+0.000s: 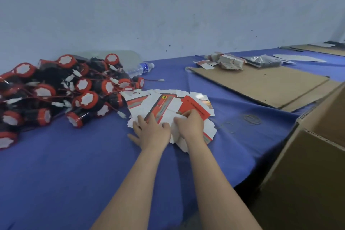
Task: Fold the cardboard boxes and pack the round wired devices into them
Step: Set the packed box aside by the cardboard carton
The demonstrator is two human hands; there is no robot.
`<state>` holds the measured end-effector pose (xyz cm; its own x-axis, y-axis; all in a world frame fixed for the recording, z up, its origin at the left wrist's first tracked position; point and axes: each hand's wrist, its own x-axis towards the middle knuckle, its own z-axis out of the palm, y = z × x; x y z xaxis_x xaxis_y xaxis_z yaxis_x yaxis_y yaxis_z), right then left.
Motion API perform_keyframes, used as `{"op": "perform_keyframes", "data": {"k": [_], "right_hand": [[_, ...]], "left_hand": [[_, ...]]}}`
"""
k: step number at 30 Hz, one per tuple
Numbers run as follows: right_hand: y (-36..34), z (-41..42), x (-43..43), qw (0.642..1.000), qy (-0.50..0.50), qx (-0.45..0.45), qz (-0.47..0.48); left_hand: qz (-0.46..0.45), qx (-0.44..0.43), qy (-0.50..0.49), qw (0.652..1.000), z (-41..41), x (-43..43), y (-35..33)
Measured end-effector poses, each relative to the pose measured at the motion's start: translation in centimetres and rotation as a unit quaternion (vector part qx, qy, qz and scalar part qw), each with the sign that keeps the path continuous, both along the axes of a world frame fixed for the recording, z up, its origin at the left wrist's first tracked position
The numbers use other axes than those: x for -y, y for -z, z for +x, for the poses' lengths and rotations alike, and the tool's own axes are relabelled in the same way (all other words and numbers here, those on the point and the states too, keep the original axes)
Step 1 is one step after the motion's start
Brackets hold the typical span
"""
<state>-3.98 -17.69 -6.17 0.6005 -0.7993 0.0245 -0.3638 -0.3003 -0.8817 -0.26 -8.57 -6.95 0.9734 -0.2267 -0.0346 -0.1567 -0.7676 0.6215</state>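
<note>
A fanned heap of flat, unfolded box blanks [166, 106], white with red printed panels, lies on the blue table cloth [74, 164]. My left hand [150, 131] rests flat on the near left of the heap, fingers spread. My right hand [189, 124] is beside it, its fingers pinching the edge of one white blank next to a red panel [196, 108]. A big pile of round black devices with red rims and white faces [56, 91], trailing red wires and white plugs, lies to the left.
A water bottle [141, 69] lies behind the devices. A flat cardboard sheet [261, 84] and a bundled stack of blanks [230, 61] sit at the back right. A large brown carton [308, 164] stands at the right edge. Rubber bands [252, 118] lie nearby.
</note>
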Motion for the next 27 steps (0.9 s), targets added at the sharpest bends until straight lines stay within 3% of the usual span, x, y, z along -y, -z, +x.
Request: {"op": "perform_keyframes", "data": {"k": [6, 9, 12, 14, 16, 19, 21, 23, 25, 27], "right_hand": [[0.1, -0.7, 1.4, 0.998, 0.0, 0.038, 0.044], [-0.4, -1.2, 1.6, 0.998, 0.037, 0.057, 0.013], [-1.3, -1.2, 0.6, 0.981, 0.08, 0.177, -0.029], [-2.2, -1.0, -0.6, 0.964, 0.058, 0.259, 0.011], [-3.1, -0.7, -2.0, 0.95, -0.011, 0.303, 0.07], [-3.8, 0.0, -4.7, 0.941, -0.155, 0.286, 0.093], [-3.8, 0.9, -6.8, 0.945, -0.207, 0.24, 0.086], [-3.8, 2.0, -8.7, 0.955, -0.232, 0.178, 0.036], [-3.8, 3.3, -10.8, 0.951, -0.259, 0.17, 0.027], [-4.1, 4.6, -12.9, 0.932, -0.28, 0.21, 0.089]], "left_hand": [[-0.08, -0.013, -0.02, 0.997, 0.0, -0.7, -0.4], [-0.139, 0.005, -0.052, 0.989, 0.2, -1.3, -0.9], [-0.191, 0.039, -0.083, 0.977, 0.7, -1.9, -1.9], [-0.245, 0.055, -0.086, 0.964, 1.1, -2.6, -2.6], [-0.381, 0.03, -0.061, 0.922, 1.4, -3.5, -3.8], [-0.555, -0.039, -0.07, 0.828, 1.9, -5.8, -6.0], [-0.617, -0.052, -0.112, 0.777, 2.9, -8.0, -7.1], [-0.64, -0.038, -0.149, 0.753, 4.0, -10.5, -7.7], [-0.627, 0.016, -0.151, 0.764, 4.6, -13.2, -7.8], [-0.583, 0.093, -0.126, 0.797, 5.0, -15.8, -7.5]]}}
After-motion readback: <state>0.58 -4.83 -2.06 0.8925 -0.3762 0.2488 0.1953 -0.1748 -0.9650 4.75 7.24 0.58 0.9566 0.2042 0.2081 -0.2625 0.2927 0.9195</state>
